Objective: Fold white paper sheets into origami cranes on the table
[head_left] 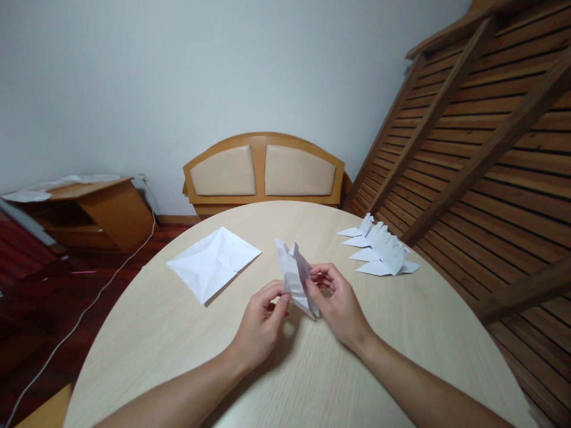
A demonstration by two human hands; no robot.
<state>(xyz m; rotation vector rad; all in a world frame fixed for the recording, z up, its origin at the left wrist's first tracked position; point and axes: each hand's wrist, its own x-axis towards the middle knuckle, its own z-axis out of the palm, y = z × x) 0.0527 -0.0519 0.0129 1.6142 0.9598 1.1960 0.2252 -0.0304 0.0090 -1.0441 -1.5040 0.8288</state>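
Observation:
Between my two hands, a folded white paper (294,274) is held up above the middle of the round table (357,380). My left hand (263,321) pinches its lower left edge between thumb and fingers. On the other side, my right hand (336,303) grips the paper's right edge, thumb in front and fingers curled behind. Flat on the table to the left lies a creased white paper sheet (214,261). Several folded white paper figures (379,252) stand in a row at the right, their pointed ends toward the left.
Beyond the table stands a wooden headboard (260,172) with two cream panels. A slatted wooden frame (482,160) leans along the right side. At the left are a wooden desk (120,214) and a white cable (100,291) across the dark red floor.

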